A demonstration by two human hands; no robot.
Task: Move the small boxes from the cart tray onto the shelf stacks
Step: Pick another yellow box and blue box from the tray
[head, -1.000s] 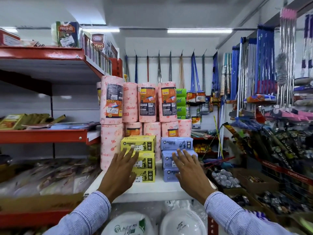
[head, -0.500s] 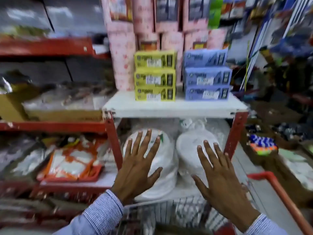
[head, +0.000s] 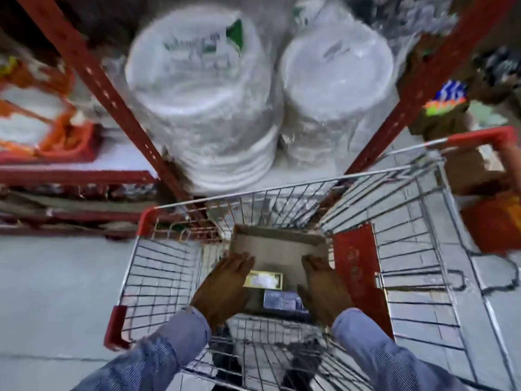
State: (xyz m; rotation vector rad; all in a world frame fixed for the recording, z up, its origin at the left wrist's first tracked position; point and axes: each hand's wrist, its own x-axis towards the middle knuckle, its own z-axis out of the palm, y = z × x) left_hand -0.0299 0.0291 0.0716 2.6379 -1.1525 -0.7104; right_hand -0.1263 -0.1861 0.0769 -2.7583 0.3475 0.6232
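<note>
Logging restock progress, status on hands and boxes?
Left hand and right hand down in cardboard tray, nothing gripped. Yellow box and blue box between them. Cart wire all around.

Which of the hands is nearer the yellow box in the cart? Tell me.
Left. The left hand overlaps the yellow box's left end, though contact is unclear. The right hand sits apart, past its right end.

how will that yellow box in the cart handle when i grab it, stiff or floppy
Probably stiff: the yellow box shows straight edges and square corners. Likely light, since it is small beside the left hand. It lies flat in the tray, so tipping or rolling seems unlikely.
</note>
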